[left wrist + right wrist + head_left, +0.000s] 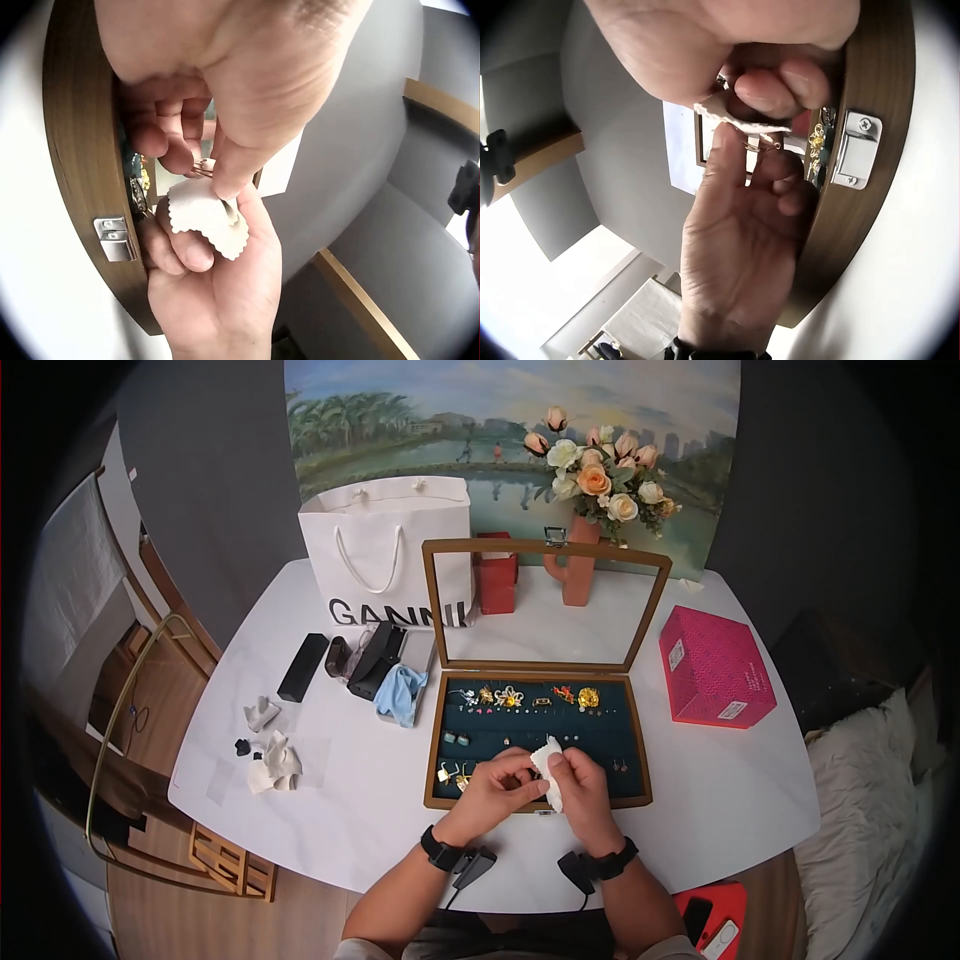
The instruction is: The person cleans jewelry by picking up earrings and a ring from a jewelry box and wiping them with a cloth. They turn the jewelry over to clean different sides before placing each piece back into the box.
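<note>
Over the front of a wooden jewelry case (641,740), my two hands meet. My left hand (490,790) pinches a small gold-coloured piece of jewelry (201,168) made of thin bands, between thumb and fingertips; whether it is a ring or an earring I cannot tell. A cream cloth (199,206) with a scalloped edge is gripped by my right hand (585,795), folded between its thumb and fingers. In the right wrist view the cloth lies right against the gold piece. Below the hands, several earrings and brooches (510,697) sit on the dark green lining, partly hidden.
The case's glazed lid (550,665) stands raised at the back. Left of it lie a blue cloth (402,695), a black box (302,667) and crumpled cream cloths (275,763). A white paper bag (385,550) and a flower vase (578,565) stand behind; a pink box (715,668) is at right.
</note>
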